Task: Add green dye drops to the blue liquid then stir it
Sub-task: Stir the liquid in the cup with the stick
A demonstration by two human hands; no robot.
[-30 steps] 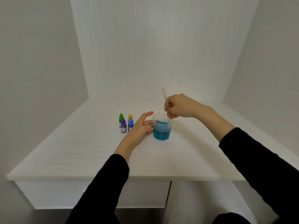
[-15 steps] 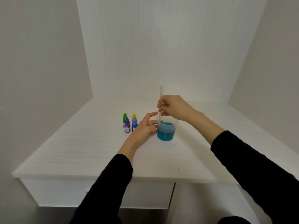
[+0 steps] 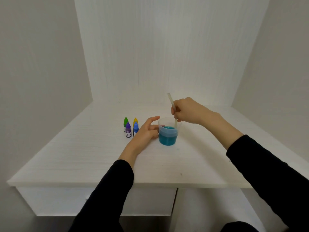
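A clear plastic cup [image 3: 168, 136] of blue-green liquid stands mid-table. My right hand [image 3: 187, 111] pinches a pale stir stick [image 3: 172, 104] whose lower end dips into the liquid. My left hand [image 3: 143, 133] rests against the cup's left side, fingers mostly straight, the index finger raised near the rim. The green dye bottle [image 3: 125, 122] stands capped at the back left of a small group of bottles, left of my left hand.
Purple [image 3: 128, 130], yellow [image 3: 135, 120] and blue [image 3: 136, 128] dye bottles stand beside the green one. The white table [image 3: 83, 156] is boxed in by white walls at the back and both sides. A drawer front lies below the near edge.
The stick has swung inside the cup, its top now leaning left again after standing upright. My right hand moved with it. The left hand stays at the cup.
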